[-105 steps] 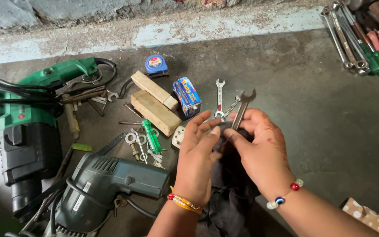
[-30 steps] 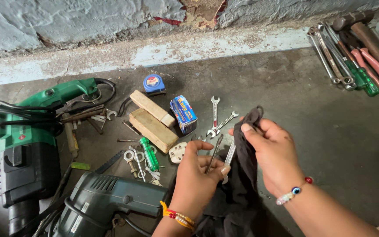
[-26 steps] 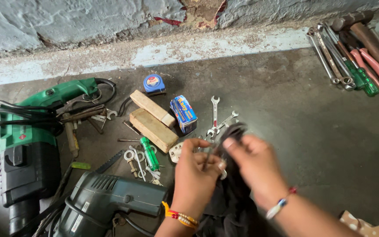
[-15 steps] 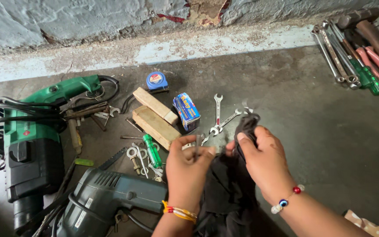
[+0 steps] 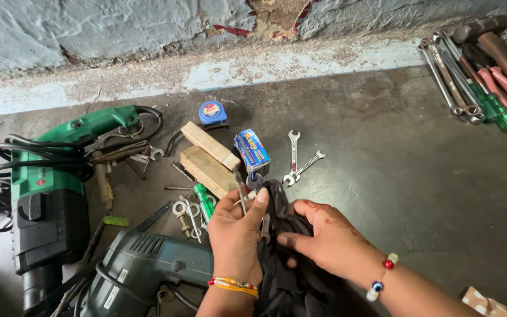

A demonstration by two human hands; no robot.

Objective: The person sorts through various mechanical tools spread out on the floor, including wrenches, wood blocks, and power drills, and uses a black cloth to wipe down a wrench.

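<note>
Your left hand (image 5: 237, 232) sits low in the middle of the view, fingers curled around a slim metal tool (image 5: 240, 189) whose dark shaft pokes up toward twelve o'clock; what kind of tool it is, I cannot tell from here. Your right hand (image 5: 324, 240), at three o'clock from the left, is pinched shut on a black cloth (image 5: 283, 258), thumb and fingers bunching the fabric against the tool. The cloth trails down between your wrists toward six o'clock.

Just above your hands, at twelve o'clock, two open-ended spanners (image 5: 298, 161) lie crossed on the concrete floor (image 5: 382, 176). A small blue box (image 5: 252, 152) stands beside them at their nine o'clock, touching two wooden blocks (image 5: 206, 158). A blue tape measure (image 5: 213, 113) rests further up, near the wall.

At nine o'clock from your left hand there's a green screwdriver (image 5: 205, 201) and some eye bolts (image 5: 183, 214). Down at eight o'clock lies a dark grey power drill (image 5: 142, 270), and a green hammer drill (image 5: 54, 182) fills the left edge. Far up at two o'clock, well apart, a row of hand tools (image 5: 476, 76).
</note>
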